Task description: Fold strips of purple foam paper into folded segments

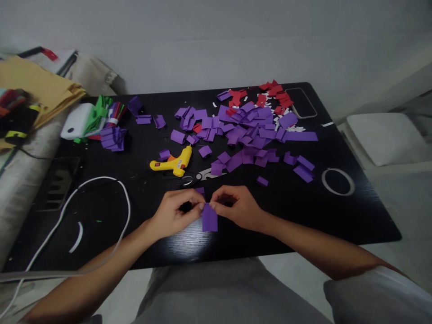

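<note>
Folded purple paper piece (209, 220) is right near front edge of counter (357, 216), top end pinched in grip of both left hand (175, 210) and right hand (241, 209). Progress, my guess: loads of purple pieces (249, 118) already cut and creased, this one looks mid-crease, long purple strip (303, 136) maybe uncut. Yellow glue gun (182, 161) and scissors (204, 174) lie untouched just beyond hands. Containers: can't spot any tbh, purple pieces and red scraps (283, 99) just sit in loose heaps.
</note>
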`<action>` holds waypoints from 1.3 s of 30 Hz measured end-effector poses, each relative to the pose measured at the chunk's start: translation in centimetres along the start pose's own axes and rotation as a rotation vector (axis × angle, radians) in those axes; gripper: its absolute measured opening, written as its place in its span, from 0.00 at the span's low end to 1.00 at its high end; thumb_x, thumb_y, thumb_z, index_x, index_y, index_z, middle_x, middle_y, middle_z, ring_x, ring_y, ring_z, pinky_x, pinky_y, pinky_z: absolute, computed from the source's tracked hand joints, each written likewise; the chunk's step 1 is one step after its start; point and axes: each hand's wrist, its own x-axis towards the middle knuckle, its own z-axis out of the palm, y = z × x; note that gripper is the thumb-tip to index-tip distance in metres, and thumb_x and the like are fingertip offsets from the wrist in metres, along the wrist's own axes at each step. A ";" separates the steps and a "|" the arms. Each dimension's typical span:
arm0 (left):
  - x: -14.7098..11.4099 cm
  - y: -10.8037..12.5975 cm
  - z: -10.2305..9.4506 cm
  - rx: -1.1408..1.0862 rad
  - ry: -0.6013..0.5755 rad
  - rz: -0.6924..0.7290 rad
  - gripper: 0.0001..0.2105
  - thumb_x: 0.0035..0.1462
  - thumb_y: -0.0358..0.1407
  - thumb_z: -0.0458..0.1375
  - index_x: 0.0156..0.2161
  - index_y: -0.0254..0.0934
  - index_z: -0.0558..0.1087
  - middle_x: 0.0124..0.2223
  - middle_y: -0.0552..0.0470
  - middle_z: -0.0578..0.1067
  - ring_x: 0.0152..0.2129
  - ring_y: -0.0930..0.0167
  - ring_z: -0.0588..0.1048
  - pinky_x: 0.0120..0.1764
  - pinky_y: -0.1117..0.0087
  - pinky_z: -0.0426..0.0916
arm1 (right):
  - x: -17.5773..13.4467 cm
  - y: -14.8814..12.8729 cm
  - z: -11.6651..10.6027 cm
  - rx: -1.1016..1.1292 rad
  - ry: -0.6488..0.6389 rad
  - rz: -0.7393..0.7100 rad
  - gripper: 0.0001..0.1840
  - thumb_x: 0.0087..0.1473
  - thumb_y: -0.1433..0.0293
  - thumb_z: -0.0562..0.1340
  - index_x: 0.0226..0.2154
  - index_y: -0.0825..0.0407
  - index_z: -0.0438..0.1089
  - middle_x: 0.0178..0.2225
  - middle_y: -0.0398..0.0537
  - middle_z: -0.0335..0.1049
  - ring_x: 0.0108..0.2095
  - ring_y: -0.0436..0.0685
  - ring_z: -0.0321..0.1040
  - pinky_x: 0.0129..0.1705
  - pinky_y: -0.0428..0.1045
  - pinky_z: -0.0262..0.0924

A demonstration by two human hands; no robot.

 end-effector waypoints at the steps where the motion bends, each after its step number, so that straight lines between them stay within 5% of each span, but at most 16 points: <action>1: 0.0 0.0 -0.1 0.000 -0.001 -0.008 0.04 0.63 0.28 0.61 0.36 0.35 0.77 0.29 0.55 0.79 0.24 0.76 0.77 0.31 0.78 0.72 | 0.0 0.0 0.0 0.001 0.001 0.003 0.05 0.54 0.68 0.69 0.31 0.53 0.77 0.27 0.42 0.76 0.28 0.50 0.72 0.33 0.45 0.68; 18: -0.2 -0.2 0.4 -0.050 -0.029 -0.066 0.05 0.60 0.28 0.60 0.32 0.35 0.74 0.24 0.58 0.73 0.20 0.78 0.71 0.27 0.79 0.68 | -0.1 0.3 0.3 -0.157 -0.049 -0.119 0.03 0.56 0.70 0.67 0.32 0.52 0.76 0.29 0.43 0.77 0.29 0.50 0.74 0.34 0.46 0.70; 32: -0.1 -0.2 -0.2 -0.077 0.018 -0.087 0.06 0.63 0.28 0.59 0.32 0.35 0.72 0.25 0.58 0.72 0.21 0.77 0.70 0.27 0.79 0.67 | 0.3 0.0 0.0 -0.016 0.054 -0.062 0.06 0.58 0.66 0.67 0.34 0.52 0.75 0.30 0.44 0.76 0.31 0.51 0.73 0.37 0.47 0.69; 39: -0.2 0.0 0.2 -0.070 0.027 -0.072 0.07 0.64 0.31 0.60 0.32 0.35 0.74 0.25 0.56 0.73 0.22 0.76 0.72 0.28 0.77 0.68 | 0.2 -0.1 0.1 -0.044 -0.032 -0.023 0.09 0.57 0.63 0.68 0.31 0.52 0.76 0.27 0.43 0.74 0.28 0.51 0.70 0.33 0.46 0.66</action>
